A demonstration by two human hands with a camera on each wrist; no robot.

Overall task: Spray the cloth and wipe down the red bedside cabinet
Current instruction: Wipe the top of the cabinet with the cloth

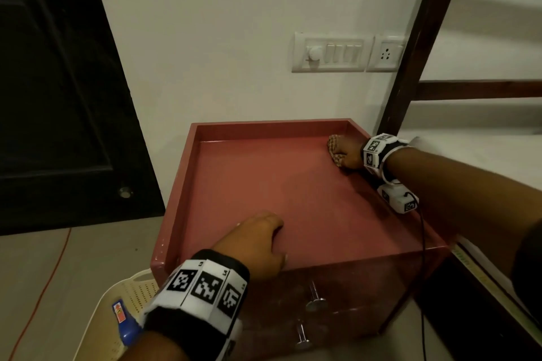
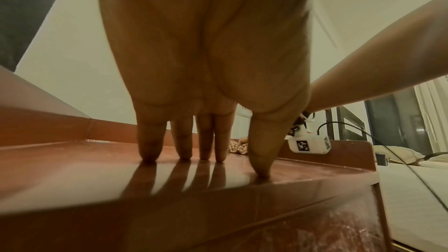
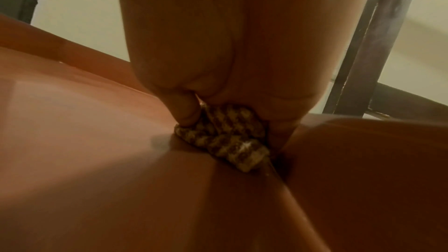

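Here, from the head camera, the red bedside cabinet [image 1: 293, 184] stands against the wall, its top rimmed on three sides; the right hand [image 1: 347, 154] grips a bunched checked cloth [image 1: 333, 145] pressed on the top in the far right corner, while the left hand [image 1: 255, 243] rests on the near front edge, fingers spread and holding nothing. A blue spray bottle [image 1: 124, 322] lies in a cream basket [image 1: 117, 287] on the floor at the lower left. From the left wrist, straight fingertips [image 2: 149, 152] touch the glossy top. From the right wrist, curled fingers [image 3: 186, 110] clutch the cloth [image 3: 225, 137] against the cabinet's side rim [image 3: 363, 160]
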